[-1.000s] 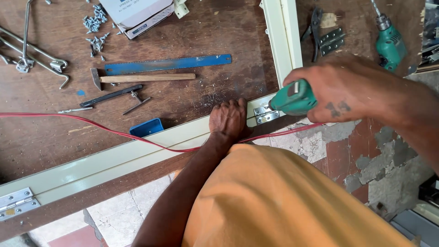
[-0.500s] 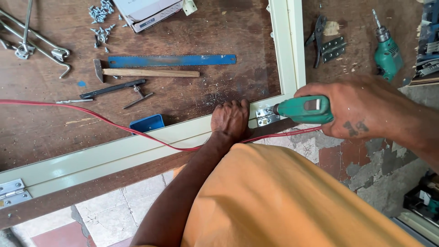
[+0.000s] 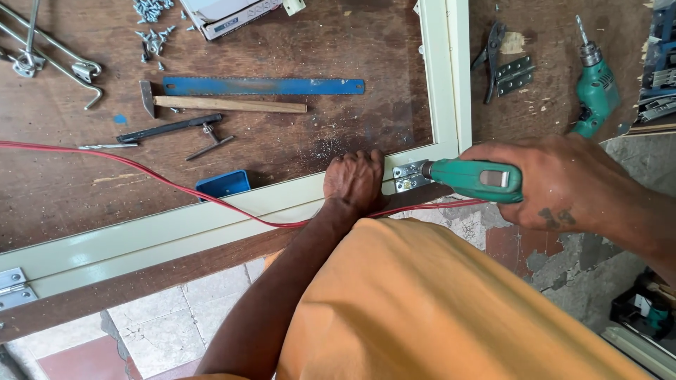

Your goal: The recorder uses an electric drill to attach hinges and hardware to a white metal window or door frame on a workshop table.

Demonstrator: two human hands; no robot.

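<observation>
While the left hand (image 3: 354, 181) presses flat on the cream frame (image 3: 211, 224), right hand (image 3: 563, 183) fingers clench the green drill (image 3: 473, 179) against the metal hinge (image 3: 407, 176).

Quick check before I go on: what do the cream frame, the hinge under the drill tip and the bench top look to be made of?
Cream frame: probably painted or coated metal profile; smooth, even, grooved lengths. Could be plastic.
Hinge: bright plated steel, by its silver shine and screw holes.
Bench top: bare brown wood or board, scuffed, with pale dust near the left hand.
The right hand holds a green drill, apparently plastic-bodied.
</observation>
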